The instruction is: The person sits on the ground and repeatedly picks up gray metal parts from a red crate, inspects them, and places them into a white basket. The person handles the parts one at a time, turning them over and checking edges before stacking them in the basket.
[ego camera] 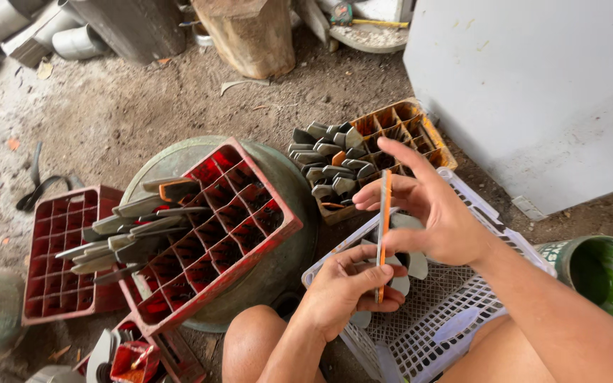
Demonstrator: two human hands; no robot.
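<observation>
Head view: a thin orange flat stick (384,234) stands nearly upright, its long axis running from the left hand (345,291) at its bottom end up to the right hand (427,213) near its top. The left fingers are curled shut around the lower end; the right thumb and fingertips pinch the upper half, other fingers spread. Both hands hover over a white plastic lattice basket (455,312) holding grey blades. Beside it, a tilted red plastic divided crate (214,227) rests on a round green drum, on a bare dirt floor (108,113).
</observation>
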